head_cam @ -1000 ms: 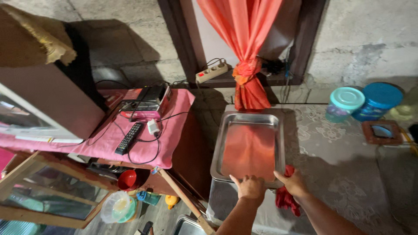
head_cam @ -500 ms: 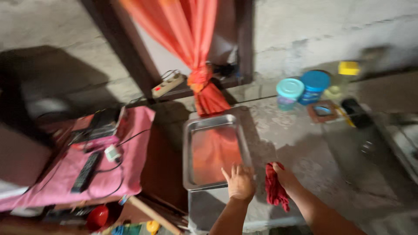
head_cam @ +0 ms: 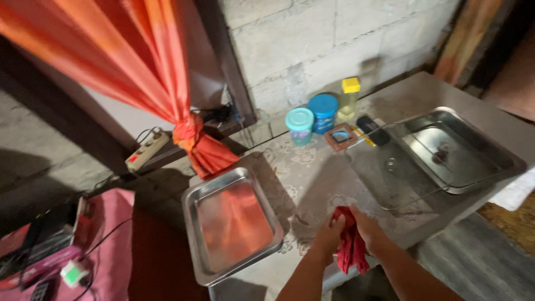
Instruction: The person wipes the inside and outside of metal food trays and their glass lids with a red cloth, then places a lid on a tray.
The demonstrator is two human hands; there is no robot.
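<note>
Both your hands, left hand point(head_cam: 330, 233) and right hand point(head_cam: 368, 227), grip the red cloth point(head_cam: 350, 245), bunched as if for wringing, just right of the steel tray point(head_cam: 231, 226) on the desk point(head_cam: 312, 178).

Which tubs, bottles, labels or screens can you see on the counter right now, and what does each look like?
Teal tub: round, teal lid, by the back wall.
Blue tub: round, blue lid, just right of the teal one.
Bottle: clear, yellow square cap, right of the blue tub.
Small brown dish: square, in front of the tubs.
No screens visible; labels too small to tell.
</note>
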